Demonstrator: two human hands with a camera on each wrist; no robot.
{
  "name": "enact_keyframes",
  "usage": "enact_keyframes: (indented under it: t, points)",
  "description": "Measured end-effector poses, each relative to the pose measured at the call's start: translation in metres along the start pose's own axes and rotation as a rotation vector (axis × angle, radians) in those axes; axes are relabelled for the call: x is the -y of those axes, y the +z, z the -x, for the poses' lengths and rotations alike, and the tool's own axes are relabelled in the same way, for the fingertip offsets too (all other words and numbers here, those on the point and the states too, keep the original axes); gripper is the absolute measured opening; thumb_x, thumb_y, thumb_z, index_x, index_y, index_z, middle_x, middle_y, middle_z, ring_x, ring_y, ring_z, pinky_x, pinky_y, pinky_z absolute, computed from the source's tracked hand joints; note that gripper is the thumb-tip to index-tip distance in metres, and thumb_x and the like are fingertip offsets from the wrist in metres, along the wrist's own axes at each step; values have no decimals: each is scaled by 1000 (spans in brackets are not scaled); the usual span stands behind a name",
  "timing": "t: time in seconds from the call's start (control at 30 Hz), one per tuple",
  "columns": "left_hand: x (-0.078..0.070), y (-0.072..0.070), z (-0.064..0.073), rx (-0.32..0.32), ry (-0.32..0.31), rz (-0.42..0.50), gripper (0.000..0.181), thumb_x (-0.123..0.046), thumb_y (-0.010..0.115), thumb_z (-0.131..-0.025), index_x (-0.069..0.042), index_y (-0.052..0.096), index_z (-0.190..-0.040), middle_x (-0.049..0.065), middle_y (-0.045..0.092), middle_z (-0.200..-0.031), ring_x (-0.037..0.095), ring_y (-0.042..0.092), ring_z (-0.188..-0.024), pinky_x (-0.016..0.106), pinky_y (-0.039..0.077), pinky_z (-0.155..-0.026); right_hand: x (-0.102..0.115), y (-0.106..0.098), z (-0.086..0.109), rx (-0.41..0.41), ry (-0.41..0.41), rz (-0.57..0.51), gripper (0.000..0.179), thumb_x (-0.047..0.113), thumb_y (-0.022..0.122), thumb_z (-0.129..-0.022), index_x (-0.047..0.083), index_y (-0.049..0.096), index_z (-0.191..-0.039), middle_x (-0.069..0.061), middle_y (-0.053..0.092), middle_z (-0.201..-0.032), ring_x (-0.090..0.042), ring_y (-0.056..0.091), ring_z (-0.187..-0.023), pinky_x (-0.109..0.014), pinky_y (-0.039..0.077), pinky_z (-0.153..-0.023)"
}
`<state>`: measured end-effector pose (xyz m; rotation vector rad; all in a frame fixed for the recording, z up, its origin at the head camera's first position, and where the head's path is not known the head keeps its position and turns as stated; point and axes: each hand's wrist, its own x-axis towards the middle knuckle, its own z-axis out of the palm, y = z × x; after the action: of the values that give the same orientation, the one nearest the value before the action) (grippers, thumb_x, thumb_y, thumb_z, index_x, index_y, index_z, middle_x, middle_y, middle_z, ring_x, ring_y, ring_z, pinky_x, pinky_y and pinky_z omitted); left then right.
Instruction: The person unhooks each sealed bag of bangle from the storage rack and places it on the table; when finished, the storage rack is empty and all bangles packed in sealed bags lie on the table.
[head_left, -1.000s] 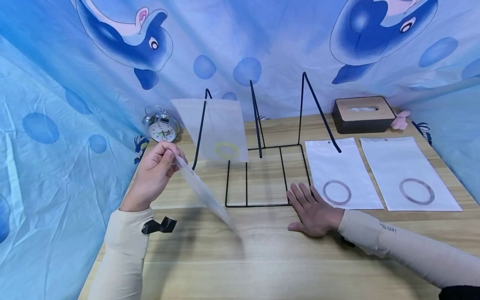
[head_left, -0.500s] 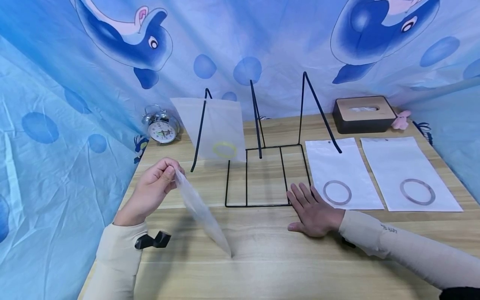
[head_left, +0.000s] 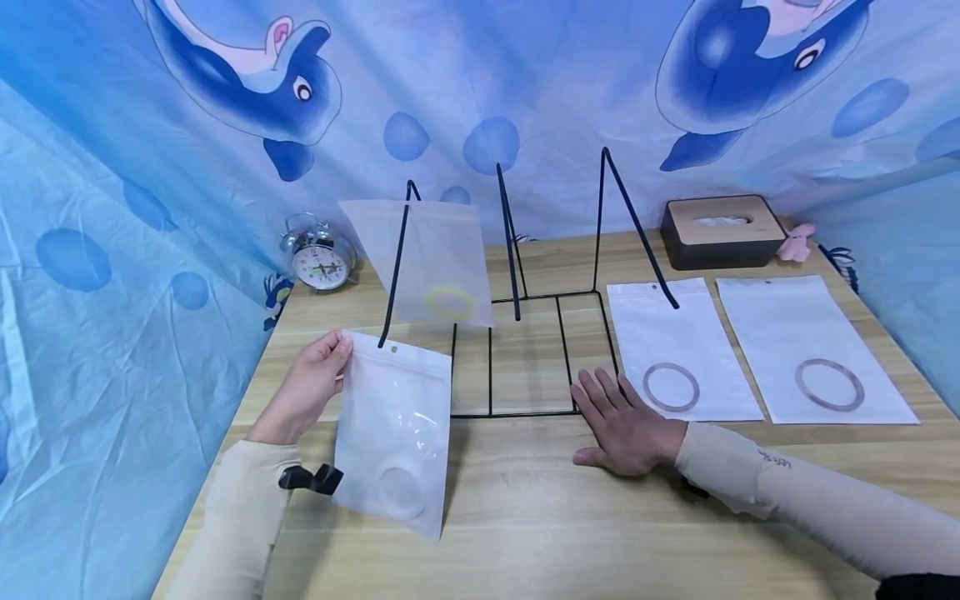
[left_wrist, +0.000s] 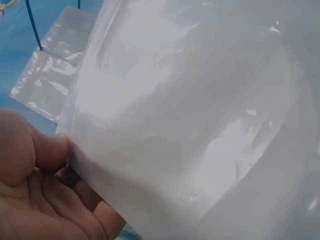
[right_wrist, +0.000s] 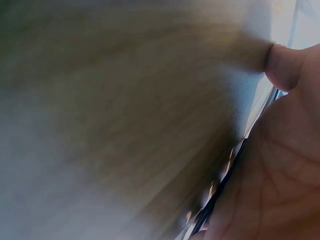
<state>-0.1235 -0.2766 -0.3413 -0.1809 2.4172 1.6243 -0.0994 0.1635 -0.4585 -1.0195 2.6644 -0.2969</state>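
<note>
My left hand (head_left: 311, 379) pinches the top left corner of a white zip bag (head_left: 386, 408), thumb in front. A pale round thing shows low in the bag. Its hang hole is just beside the tip of the left prong of a black wire display rack (head_left: 491, 375). Another zip bag (head_left: 442, 250) with a yellow ring hangs on that prong. In the left wrist view, the held bag (left_wrist: 175, 125) fills most of the picture. My right hand (head_left: 626, 429) rests flat, fingers straight, on the front right corner of the rack's base.
Two more white zip bags, a nearer one (head_left: 663, 342) and a farther-right one (head_left: 810, 333), lie on the table, each with a pinkish ring. Behind stand an alarm clock (head_left: 321, 265), a tissue box (head_left: 723, 233) and a small pink toy (head_left: 797, 243). A blue curtain (head_left: 555, 83) backs the table.
My left hand has turned the held bag from edge-on to face-on, its top edge now up at the left prong's tip. My right hand stays on the rack base.
</note>
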Motion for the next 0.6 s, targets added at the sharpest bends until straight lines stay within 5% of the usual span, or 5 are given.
enact_keyframes:
  t: [0.23,0.4,0.6]
  points:
    - [21,-9,-23,-43,-109,-119,42,-33,28,-112,4,44,-123,20,42,-122,33,42,-118,47,43,-93,0,-2,-1,7,7,-2,94,58,51,-99,-7,17,-157,-30,1,-163,-48,-2,-148,-65,2,-114]
    - [39,-26,-44,-37,-203,-166,55,-31,25,-112,8,29,-150,27,26,-155,41,27,-142,58,32,-109,1,-3,-1,4,8,1,93,58,51,-99,-7,17,-157,-30,2,-163,-48,-2,-148,-65,3,-114]
    - [50,-38,-76,-53,-326,-164,59,-27,25,-112,1,4,-159,24,9,-164,41,10,-150,58,20,-115,1,-1,1,-1,3,-12,93,57,53,-99,-7,18,-156,-30,2,-163,-49,-2,-148,-65,3,-114]
